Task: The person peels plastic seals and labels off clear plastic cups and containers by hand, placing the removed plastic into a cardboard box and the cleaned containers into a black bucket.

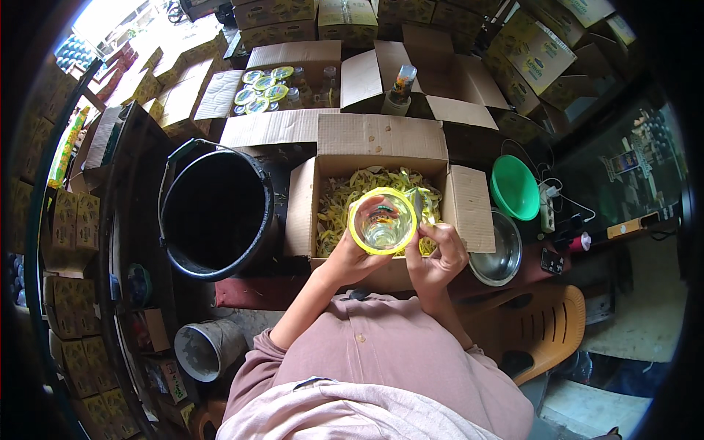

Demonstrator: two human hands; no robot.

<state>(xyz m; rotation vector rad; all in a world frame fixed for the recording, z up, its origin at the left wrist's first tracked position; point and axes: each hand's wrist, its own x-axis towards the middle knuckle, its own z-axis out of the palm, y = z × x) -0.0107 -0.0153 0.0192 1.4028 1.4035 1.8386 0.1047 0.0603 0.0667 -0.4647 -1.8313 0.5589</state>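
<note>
My left hand (350, 258) is wrapped round a clear cup (383, 229) with a bright yellow rim, its round top facing up at me. A coloured print shows through its wall. My right hand (440, 253) is closed in a pinch at the cup's right edge, thumb and forefinger together. A small grey-green flap (416, 202) stands up by the rim just beyond these fingers; whether they grip it I cannot tell. Below the cup is an open cardboard box (381, 136) filled with loose yellow-green strips (345, 194).
A large black bucket (213, 213) stands left of the box. To the right are a green bowl (515, 187) and a metal bowl (506, 253). Behind, one carton (293, 53) holds several yellow-topped cups; stacked clear cups (400, 92) stand beside it. A brown chair (546, 326) is at right.
</note>
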